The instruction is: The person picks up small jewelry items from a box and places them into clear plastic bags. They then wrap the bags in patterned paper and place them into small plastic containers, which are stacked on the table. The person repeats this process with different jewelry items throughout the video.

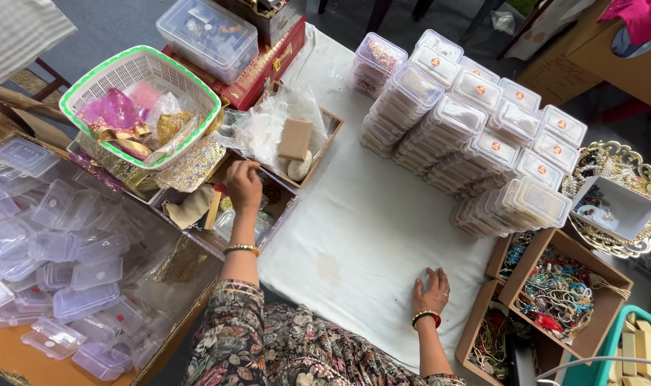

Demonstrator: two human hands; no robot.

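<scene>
our left hand (244,184) curls, fingers bunched, picking inside the shallow brown cardboard tray (268,214) just beneath it; whether it pinches anything we cannot tell. our right hand (431,292) lies spread flat on the white cloth (368,221), seemingly bracing us, stacked clear plastic lidded boxes (468,136) beyond it.

stacked clear lidded boxes (468,136) with round red-orange labels (495,146); empty ones (61,264) left.

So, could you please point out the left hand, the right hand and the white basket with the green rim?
left hand (244,183), head view, back of the hand.
right hand (432,289), head view, back of the hand.
white basket (90,80), head view, near its green rim.
</scene>
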